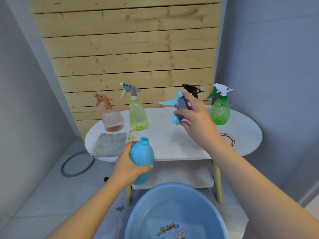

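A person's left hand (128, 167) grips an opaque light-blue plastic bottle (142, 159) around its middle, fingers and thumb curled about the body. The bottle is held upright, its threaded neck uncapped, just in front of the near edge of an oval white table (172, 147) and above the rim of a round blue plastic basin (155, 204).

The right hand (198, 118) is raised over the tabletop and pinches a detached grey spray head with a light-blue trigger and collar (181, 105) (tipped on its side, trigger pointing left), well apart from the bottle.

3 translucent spray bottles stand along the table's far side: a ribbed peach one (112, 119), a yellow-green one (138, 114) and a green one with a white-and-green trigger (220, 111). A black trigger head (192, 89) shows just behind the right hand. A folded grey cloth (110, 144) lies at the table's left end.
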Demonstrator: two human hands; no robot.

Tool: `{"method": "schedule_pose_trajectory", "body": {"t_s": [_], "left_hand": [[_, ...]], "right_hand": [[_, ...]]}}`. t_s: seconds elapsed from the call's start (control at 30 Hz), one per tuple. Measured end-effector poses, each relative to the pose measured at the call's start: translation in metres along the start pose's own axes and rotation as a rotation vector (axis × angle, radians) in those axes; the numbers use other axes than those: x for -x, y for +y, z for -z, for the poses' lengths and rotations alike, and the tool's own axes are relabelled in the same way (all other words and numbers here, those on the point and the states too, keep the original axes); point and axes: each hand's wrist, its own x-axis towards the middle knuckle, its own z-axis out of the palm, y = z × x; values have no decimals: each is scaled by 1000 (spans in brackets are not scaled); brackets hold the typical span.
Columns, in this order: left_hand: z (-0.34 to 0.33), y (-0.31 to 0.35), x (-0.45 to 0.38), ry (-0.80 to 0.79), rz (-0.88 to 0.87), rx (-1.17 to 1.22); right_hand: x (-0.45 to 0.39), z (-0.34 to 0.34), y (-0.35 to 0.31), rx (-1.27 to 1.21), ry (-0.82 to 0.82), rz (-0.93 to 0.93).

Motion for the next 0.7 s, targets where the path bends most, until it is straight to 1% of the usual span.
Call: {"method": "schedule_pose_trajectory", "body": {"t_s": [0.1,0.2,0.33,0.7], "left_hand": [[-3,-1,-1,-10,-14,-24],[-5,-3,-2,-2,10,13],[-5,-3,-3,5,9,20],[-5,-3,-2,5,1,5]], "right_hand": [[-3,-3,-8,-1,-17,46],[-6,-2,-15,3,-17,91],[-10,8,-11,-30,23,41],[-9,29,9,-34,67,-10]]}}
